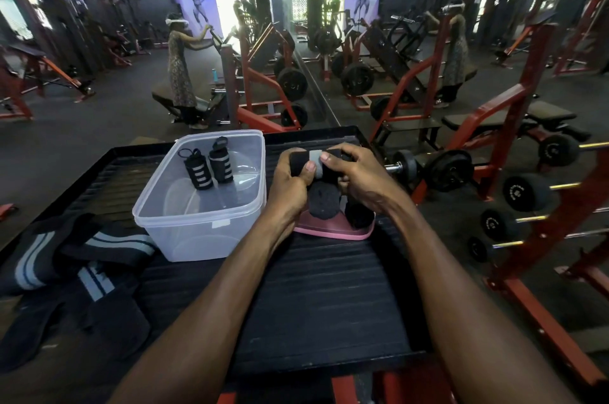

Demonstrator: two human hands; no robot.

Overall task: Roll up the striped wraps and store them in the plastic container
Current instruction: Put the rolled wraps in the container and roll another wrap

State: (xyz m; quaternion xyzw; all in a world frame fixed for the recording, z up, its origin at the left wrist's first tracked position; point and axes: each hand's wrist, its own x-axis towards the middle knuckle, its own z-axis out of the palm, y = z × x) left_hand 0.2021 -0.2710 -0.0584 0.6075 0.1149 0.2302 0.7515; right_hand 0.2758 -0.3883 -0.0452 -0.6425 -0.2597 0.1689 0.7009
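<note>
**Open middle, crowded left and far side**

The near middle of the worktop [323, 298] lies bare, giving free passage from its near edge. The plastic container [201, 205] stands left of centre, open on top, with two rolled wraps [207, 169] at its far end. Loose wraps [82, 258] crowd the near left corner. A pink lid [333, 233] lies just right of the container.

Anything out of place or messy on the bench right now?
Mostly tidy. Two rolled wraps stand in the plastic container. The odd part is the unrolled wraps heaped loose at the left edge, not yet rolled. Both hands hold another wrap.
</note>
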